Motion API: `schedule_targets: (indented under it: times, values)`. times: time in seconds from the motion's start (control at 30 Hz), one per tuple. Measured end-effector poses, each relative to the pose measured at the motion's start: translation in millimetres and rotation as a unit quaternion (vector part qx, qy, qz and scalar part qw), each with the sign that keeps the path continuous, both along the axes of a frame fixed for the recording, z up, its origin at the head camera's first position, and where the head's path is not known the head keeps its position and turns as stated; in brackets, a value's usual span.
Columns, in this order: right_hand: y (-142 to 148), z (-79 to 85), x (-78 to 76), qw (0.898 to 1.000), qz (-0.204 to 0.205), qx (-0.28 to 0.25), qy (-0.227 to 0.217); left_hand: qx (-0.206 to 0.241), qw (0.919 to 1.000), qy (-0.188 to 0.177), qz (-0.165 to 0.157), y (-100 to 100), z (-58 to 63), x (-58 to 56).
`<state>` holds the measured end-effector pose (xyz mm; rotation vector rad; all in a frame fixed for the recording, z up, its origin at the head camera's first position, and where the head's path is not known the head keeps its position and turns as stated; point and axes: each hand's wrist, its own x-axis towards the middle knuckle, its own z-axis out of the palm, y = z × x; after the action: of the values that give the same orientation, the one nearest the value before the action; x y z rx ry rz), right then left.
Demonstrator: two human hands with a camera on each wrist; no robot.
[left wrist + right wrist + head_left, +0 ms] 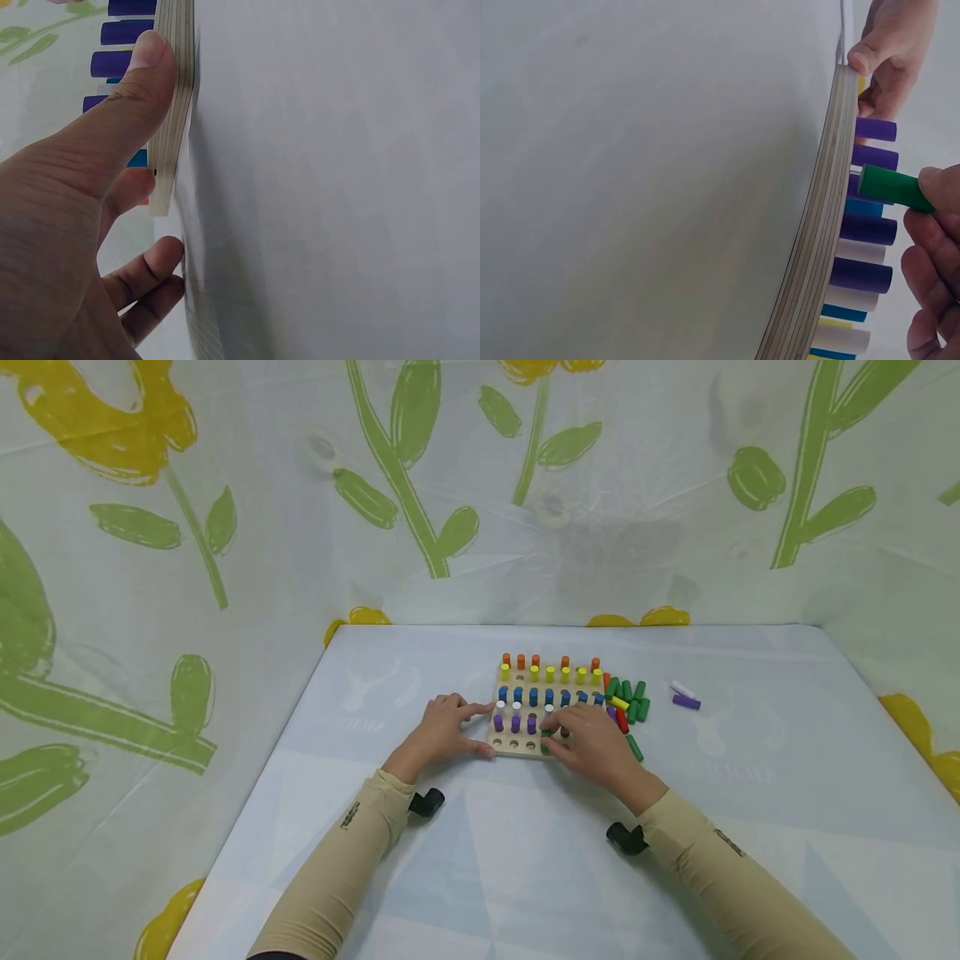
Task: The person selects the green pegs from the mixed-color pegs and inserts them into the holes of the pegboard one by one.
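Observation:
A wooden pegboard [505, 749] lies on the table, with rows of orange, yellow, blue, white and purple pegs upright in it. In its front row, several holes at the left are bare. My right hand [592, 745] pinches a green peg [892, 187] between thumb and fingertips above that front row. Whether the peg's lower end is inside a hole, I cannot tell. My left hand [442, 732] touches the board's left side with thumb and index finger extended. In the left wrist view its thumb [139, 94] lies by the board's layered edge, near the purple pegs [120, 64].
Loose green pegs [640, 690] lie right of the board, with a red peg [622, 721] and a yellow peg [619, 702] among them. Farther right are a white peg [682, 690] and a purple peg [686, 702]. A flower-patterned curtain [480, 585] stands behind the table.

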<state>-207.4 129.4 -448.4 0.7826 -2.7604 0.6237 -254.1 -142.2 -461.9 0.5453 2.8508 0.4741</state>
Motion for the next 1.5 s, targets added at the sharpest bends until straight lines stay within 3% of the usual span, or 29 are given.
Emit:
schedule_targets:
  times: [0.5, 1.13, 1.5]
  values:
    - [-10.9, 1.2, -2.1, 1.0, 0.006, -0.017, -0.026, -0.004, 1.0, -0.001, 0.0, -0.2, -0.1, -0.9]
    - [-27.1, -1.2, -7.0, 1.0, 0.015, -0.008, -0.003, 0.005, 0.9998, 0.015, -0.01, -1.9, -0.4, -1.2]
    - [-33.3, -0.8, -8.8, 0.999, 0.02, -0.016, -0.022, 0.004, 1.0, 0.003, -0.001, -0.7, -2.1, -1.4]
